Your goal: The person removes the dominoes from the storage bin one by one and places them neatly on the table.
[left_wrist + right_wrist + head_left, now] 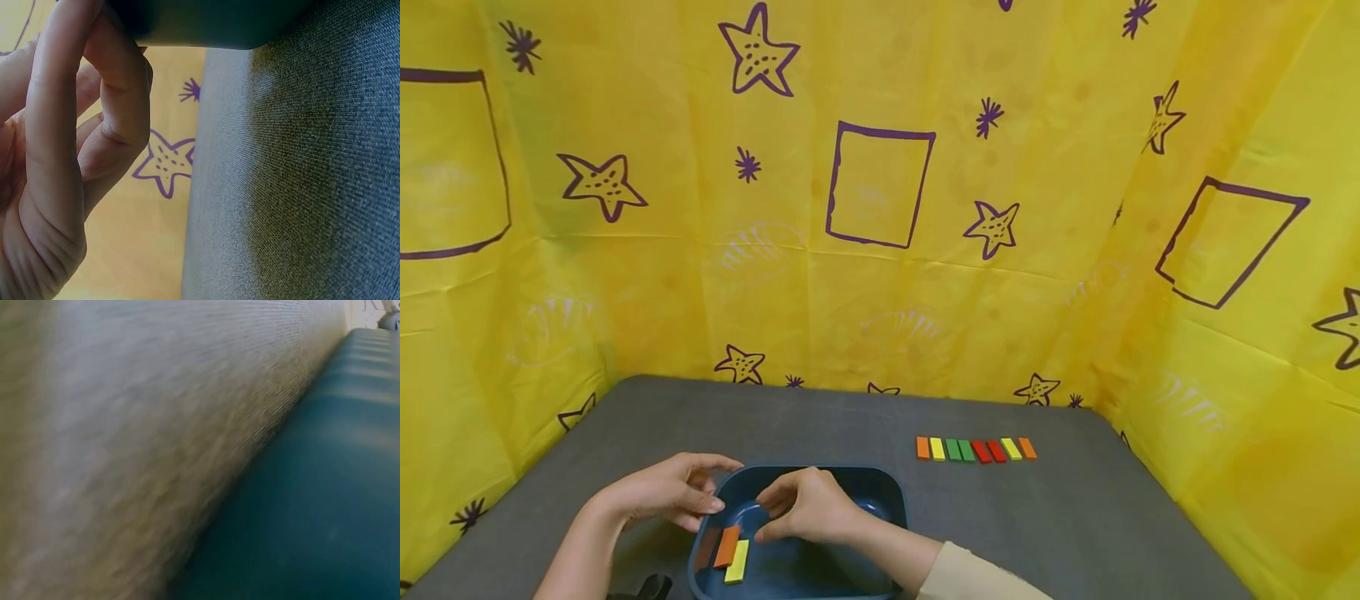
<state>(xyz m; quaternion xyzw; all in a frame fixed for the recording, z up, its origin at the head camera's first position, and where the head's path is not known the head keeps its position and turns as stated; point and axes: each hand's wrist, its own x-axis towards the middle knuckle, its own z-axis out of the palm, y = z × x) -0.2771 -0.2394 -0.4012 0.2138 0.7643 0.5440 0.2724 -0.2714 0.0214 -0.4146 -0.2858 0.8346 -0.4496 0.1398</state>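
A dark blue tray point(820, 571) with rounded corners stands at the front of the grey table. My left hand point(677, 490) holds its left rim, the thumb over the edge; close up in the left wrist view, bent fingers point(56, 137) reach the tray's outer wall. Over the tray's inside is my right hand point(816, 507), thumb and fingers curved with a gap between them and no block visible there. An orange block point(727, 547) and a yellow block point(737, 562) lie at the tray's left side, beside a darker brownish-red patch on the wall.
Behind and right of the tray, several small blocks point(959, 451) in orange, yellow, green and red form a row on the grey table point(1060, 525). A yellow curtain point(880, 300) with purple drawings encloses the back and sides. Something black point(655, 586) shows by the left forearm.
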